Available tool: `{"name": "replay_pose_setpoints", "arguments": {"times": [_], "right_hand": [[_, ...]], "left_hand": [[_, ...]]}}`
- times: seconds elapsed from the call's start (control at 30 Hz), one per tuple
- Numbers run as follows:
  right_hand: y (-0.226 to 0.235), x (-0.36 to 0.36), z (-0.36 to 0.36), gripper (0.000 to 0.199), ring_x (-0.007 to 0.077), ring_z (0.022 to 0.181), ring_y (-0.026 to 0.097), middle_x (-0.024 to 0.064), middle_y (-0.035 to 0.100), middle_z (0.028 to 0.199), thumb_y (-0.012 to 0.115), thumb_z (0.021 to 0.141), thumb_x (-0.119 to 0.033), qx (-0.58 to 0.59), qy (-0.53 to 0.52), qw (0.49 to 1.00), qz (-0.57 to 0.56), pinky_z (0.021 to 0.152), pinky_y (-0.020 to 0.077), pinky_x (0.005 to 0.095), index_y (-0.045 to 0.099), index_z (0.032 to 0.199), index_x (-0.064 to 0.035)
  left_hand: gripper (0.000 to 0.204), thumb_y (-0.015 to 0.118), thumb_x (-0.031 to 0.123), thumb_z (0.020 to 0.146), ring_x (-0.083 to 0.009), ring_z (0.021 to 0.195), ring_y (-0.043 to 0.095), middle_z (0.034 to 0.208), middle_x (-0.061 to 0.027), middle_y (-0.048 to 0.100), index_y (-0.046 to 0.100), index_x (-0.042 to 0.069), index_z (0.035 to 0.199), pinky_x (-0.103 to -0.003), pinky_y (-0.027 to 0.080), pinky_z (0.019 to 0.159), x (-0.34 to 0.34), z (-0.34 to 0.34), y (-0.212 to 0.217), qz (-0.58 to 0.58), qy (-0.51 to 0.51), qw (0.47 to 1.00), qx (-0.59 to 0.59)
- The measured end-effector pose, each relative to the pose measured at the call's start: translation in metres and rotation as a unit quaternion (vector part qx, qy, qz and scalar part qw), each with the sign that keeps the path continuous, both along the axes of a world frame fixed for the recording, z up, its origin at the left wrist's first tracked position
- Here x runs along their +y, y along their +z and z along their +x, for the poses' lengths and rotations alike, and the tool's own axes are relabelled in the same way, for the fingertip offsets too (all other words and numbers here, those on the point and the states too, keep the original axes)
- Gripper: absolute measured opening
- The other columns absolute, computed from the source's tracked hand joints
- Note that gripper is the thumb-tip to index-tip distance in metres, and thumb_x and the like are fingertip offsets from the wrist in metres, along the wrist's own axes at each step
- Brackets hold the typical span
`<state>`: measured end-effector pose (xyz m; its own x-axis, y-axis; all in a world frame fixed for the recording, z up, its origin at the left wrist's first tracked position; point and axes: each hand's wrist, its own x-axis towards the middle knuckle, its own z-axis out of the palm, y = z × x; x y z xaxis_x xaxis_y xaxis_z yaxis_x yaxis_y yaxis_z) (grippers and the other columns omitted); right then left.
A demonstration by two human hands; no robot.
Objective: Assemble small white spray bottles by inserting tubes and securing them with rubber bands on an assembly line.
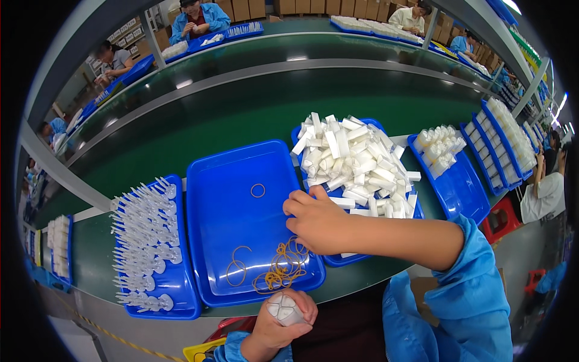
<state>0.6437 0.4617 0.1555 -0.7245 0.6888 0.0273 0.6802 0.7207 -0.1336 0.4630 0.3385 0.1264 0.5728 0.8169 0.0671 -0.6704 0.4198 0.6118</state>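
Observation:
My left hand (279, 323), low in the view near the table's front edge, is closed around a bundle of white pieces (285, 309). Its round top shows dark seams between wedge-like parts. My right hand (319, 221) reaches over the right rim of a blue tray (235, 181), fingers curled down. A rubber band at the edge of a tan pile of rubber bands (283, 265) meets its fingertips, which are partly hidden. One loose rubber band (258, 190) lies farther back in this tray. Beyond my right hand, white blocks in clear wrapping (356, 163) are heaped in another blue tray.
Left stands a blue tray of clear, spiky plastic parts (148, 241). On the right, a tray holds several banded white bundles (437, 148), beside stacked full trays (500, 145). A green conveyor (241, 102) runs behind. People (202, 21) sit working across it.

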Motion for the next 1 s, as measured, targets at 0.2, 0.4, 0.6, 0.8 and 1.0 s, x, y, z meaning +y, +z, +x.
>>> {"name": "replay_pose_setpoints", "arguments": {"times": [0.2, 0.4, 0.6, 0.8, 1.0], "right_hand": [[-0.012, -0.009, -0.010, 0.018, 0.0241, 0.112, 0.038, 0.0076, 0.051, 0.101, 0.065, 0.068, -0.014, -0.063, -0.032, 0.997, 0.023, 0.087, 0.0288, 0.0426, 0.065, 0.084, -0.0047], [0.015, -0.029, -0.003, 0.014, 0.0232, 0.101, 0.044, 0.0061, 0.053, 0.091, 0.058, 0.069, -0.011, 0.132, -0.013, 0.989, 0.072, 0.079, 0.0299, 0.0401, 0.059, 0.081, -0.0048], [0.040, -0.069, 0.003, 0.017, 0.0212, 0.097, 0.047, 0.0045, 0.052, 0.091, 0.060, 0.067, -0.013, 0.225, -0.013, 0.973, 0.049, 0.074, 0.0284, 0.0382, 0.055, 0.083, -0.0065], [0.028, -0.105, 0.025, 0.026, 0.0221, 0.087, 0.052, 0.0056, 0.053, 0.085, 0.040, 0.096, -0.028, 0.484, -0.073, 0.656, -0.575, 0.078, 0.0363, 0.0383, 0.052, 0.088, -0.0065], [0.021, -0.105, 0.054, 0.052, 0.0106, 0.052, 0.043, -0.0011, 0.039, 0.053, 0.035, 0.095, -0.038, 0.696, 0.016, 0.330, -0.638, 0.077, 0.0387, 0.0325, 0.042, 0.123, 0.0044]], "left_hand": [[0.029, 0.065, -0.006, 0.069, -0.0228, 0.076, 0.058, 0.082, -0.0125, 0.056, 0.049, 0.001, 0.093, -0.036, 0.049, 0.071, 0.004, -0.006, 0.005, -0.003, 0.057, 0.998, 0.023], [0.028, 0.061, -0.010, 0.069, -0.0217, 0.069, 0.060, 0.086, -0.0150, 0.057, 0.047, 0.001, 0.091, -0.035, 0.051, 0.067, 0.008, -0.009, -0.006, -0.005, 0.180, 0.976, 0.123], [0.026, 0.065, -0.003, 0.070, -0.0204, 0.067, 0.058, 0.085, -0.0133, 0.052, 0.048, 0.004, 0.089, -0.035, 0.050, 0.067, 0.010, 0.001, 0.010, -0.038, 0.107, 0.993, 0.041], [0.021, 0.068, 0.004, 0.072, -0.0183, 0.064, 0.055, 0.079, -0.0092, 0.051, 0.051, 0.005, 0.083, -0.035, 0.046, 0.064, 0.009, -0.013, 0.011, 0.017, -0.212, 0.971, -0.112], [0.081, 0.072, 0.001, 0.070, -0.0167, 0.068, 0.056, 0.080, -0.0101, 0.054, 0.018, 0.001, 0.131, -0.028, 0.045, 0.065, 0.006, -0.002, 0.010, 0.137, 0.006, 0.972, 0.190]]}}
